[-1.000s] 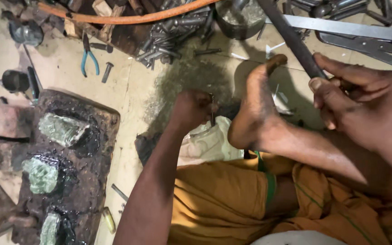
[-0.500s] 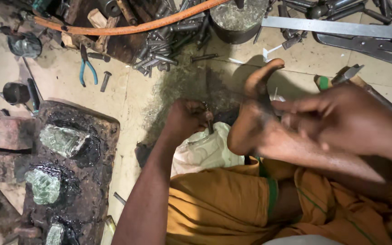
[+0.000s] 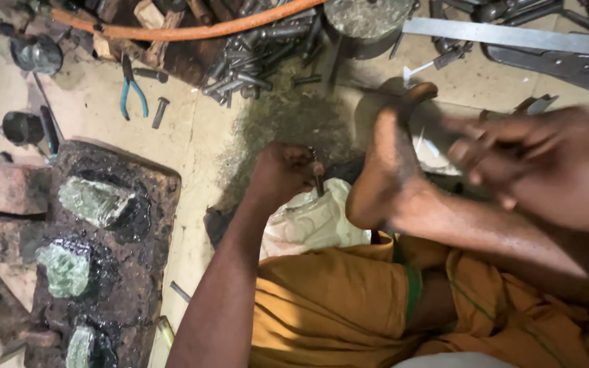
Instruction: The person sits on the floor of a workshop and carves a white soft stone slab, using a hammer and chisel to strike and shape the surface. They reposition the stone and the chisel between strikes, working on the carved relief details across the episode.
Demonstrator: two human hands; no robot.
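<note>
Left hand [image 3: 282, 172] is clenched around a small dark metal rod [image 3: 316, 174], held upright at the floor just left of the bare foot [image 3: 384, 178]; the rod's tip sits above a white bag [image 3: 311, 218]. This grip and position match both earlier frames.

Right hand [image 3: 547, 167] is blurred by motion, near the right of the foot. One second ago it gripped a long dark bar slanting toward the far side; half a second ago it had lowered over the ankle. Now the fingers appear curled, but what they hold cannot be told.

The view has shifted slightly: the far clutter sits nearer the top edge than before. Blue pliers [image 3: 131, 92] lie on the floor far left, below an orange hose [image 3: 192, 31]. The greasy block [image 3: 97, 252] at near left is unchanged.
</note>
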